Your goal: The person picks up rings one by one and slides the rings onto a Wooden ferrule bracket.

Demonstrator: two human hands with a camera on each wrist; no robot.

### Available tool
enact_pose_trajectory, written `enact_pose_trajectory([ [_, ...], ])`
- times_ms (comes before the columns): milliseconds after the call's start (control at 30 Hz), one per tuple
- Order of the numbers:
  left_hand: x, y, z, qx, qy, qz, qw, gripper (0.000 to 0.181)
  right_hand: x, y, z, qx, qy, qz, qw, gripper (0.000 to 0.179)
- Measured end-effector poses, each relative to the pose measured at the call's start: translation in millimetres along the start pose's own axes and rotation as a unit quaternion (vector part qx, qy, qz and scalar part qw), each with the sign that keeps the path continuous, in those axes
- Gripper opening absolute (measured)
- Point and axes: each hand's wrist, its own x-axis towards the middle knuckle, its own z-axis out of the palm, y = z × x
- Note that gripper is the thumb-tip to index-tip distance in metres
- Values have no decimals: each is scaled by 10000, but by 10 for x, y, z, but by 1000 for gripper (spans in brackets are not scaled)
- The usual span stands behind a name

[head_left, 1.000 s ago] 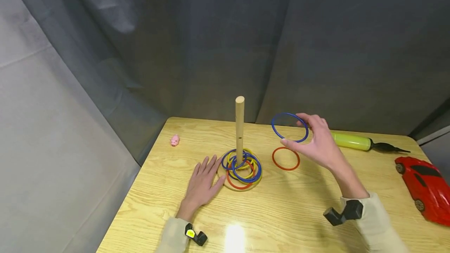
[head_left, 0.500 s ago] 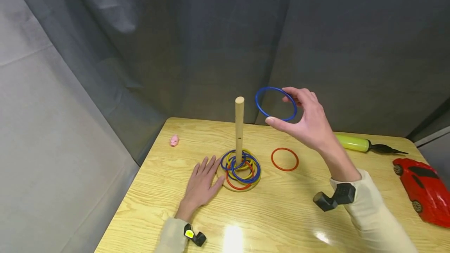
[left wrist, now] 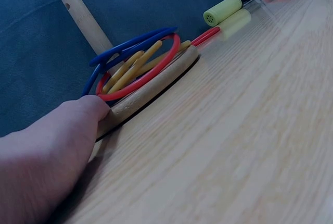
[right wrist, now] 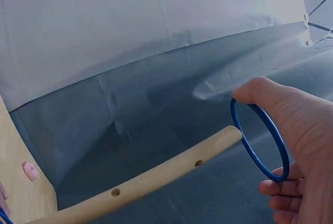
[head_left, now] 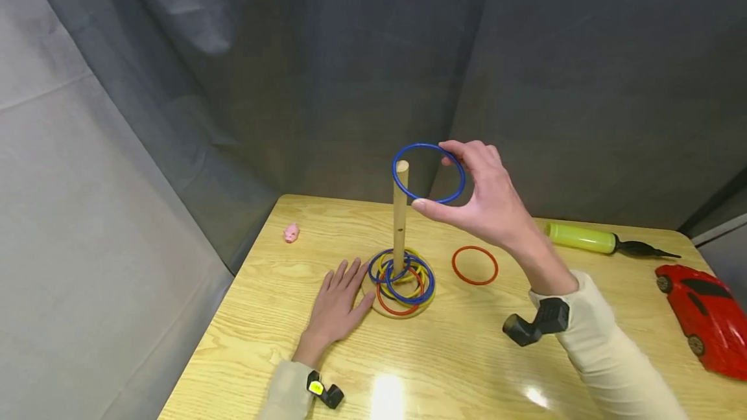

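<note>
My right hand point(head_left: 487, 196) pinches a blue ring point(head_left: 446, 201) between thumb and fingers, up near the top of the wooden post point(head_left: 399, 219). In the head view the ring's left edge overlaps the post's top; the right wrist view has the post's tip point(right wrist: 229, 136) right beside the ring point(right wrist: 278, 140). Around the post's foot, several blue, yellow and red rings point(head_left: 428, 287) lie in a loose pile on the round wooden base point(left wrist: 156, 91). Flat on the table with fingers spread, my left hand point(head_left: 335, 313) touches the base's left edge.
A single red ring point(head_left: 495, 271) lies on the table point(head_left: 467, 355) right of the post. Farther right are a yellow-green hand pump point(head_left: 580, 237) with a black nozzle and a red toy car point(head_left: 709, 319). A small pink pig point(head_left: 291, 233) sits back left. Dark curtain point(head_left: 350, 83) hangs behind.
My right hand has lifted the blue ring and carried it left, from above the red ring to the post's top. The left hand has stayed in place.
</note>
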Motion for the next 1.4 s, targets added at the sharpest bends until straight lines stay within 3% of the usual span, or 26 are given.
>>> enact_pose_trajectory([
  [200,12,21,6,-134,144,63,9998,69,1,27,71,-174,-178,-58,9997,79],
  [633,50,72,-2,22,-26,24,10000,71,-160,205,279,-208,-679,295,9970,86],
  [1000,59,76,12,106,-40,33,9999,70,-409,490,537,-235,-1120,666,9912,93],
  [1400,62,69,14,67,-76,-1,9999,73,-607,770,784,-129,-1201,798,9895,95],
])
